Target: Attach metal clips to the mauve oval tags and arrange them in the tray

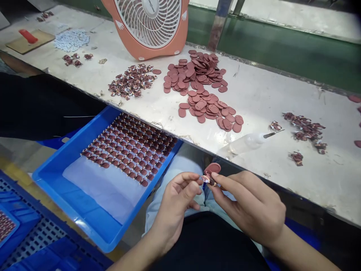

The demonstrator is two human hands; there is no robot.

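My right hand (251, 205) pinches a small brown figurine (210, 180) between thumb and fingers. A reddish-brown oval disc (213, 168) is at its upper side, seemingly joined to it. Just to the left, my left hand (180, 199) has its fingers curled but apart, with nothing visible between them; its fingertips are close to the figurine, and I cannot tell if they touch it. On the bench beyond lies a clear bottle with a needle tip (245, 143). Loose brown figurine parts (306, 130) lie to its right, and piles of oval discs (203, 101) lie behind it.
A blue tray (113, 241) with rows of figurines on discs stands left of my legs. Along the bench (254, 94) are an orange fan (150, 26), a heap of small brown parts (131, 82) and light-blue pieces (72, 40). Another person's dark sleeve (42, 101) is at left.
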